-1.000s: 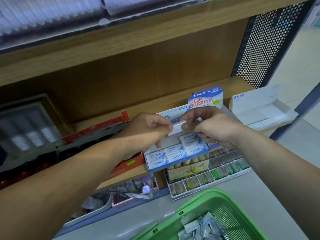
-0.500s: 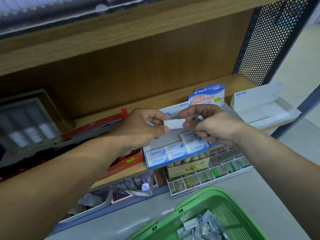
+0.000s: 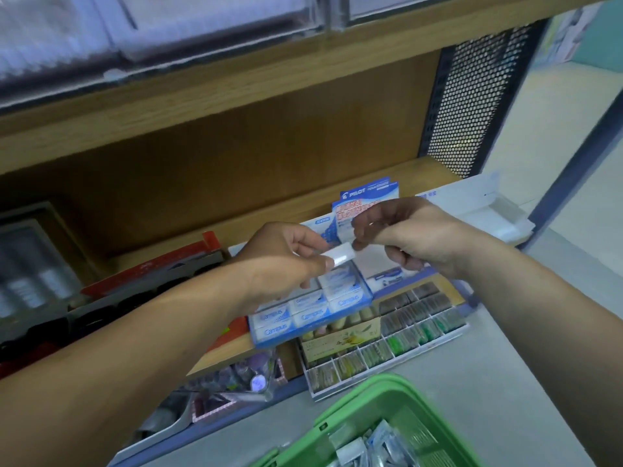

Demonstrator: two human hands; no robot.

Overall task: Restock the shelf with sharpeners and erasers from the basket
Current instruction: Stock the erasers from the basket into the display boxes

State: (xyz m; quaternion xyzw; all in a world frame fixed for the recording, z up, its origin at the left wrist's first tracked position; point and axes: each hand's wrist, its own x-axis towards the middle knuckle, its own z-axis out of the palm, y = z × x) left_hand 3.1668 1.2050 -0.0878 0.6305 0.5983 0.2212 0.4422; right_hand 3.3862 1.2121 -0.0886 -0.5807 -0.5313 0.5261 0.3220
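"Campus" marks the erasers [image 3: 277, 323] ("PILOT" tops the blue card [image 3: 368, 191]).

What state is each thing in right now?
eraser, held in the air between both hands, above the Campus box.
left hand, pinches the eraser's left end.
right hand, pinches its right end.
Campus box, open, partly filled with erasers.
basket, holds wrapped items.

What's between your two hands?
A small white eraser, in the head view: the left hand pinches one end, the right hand the other.
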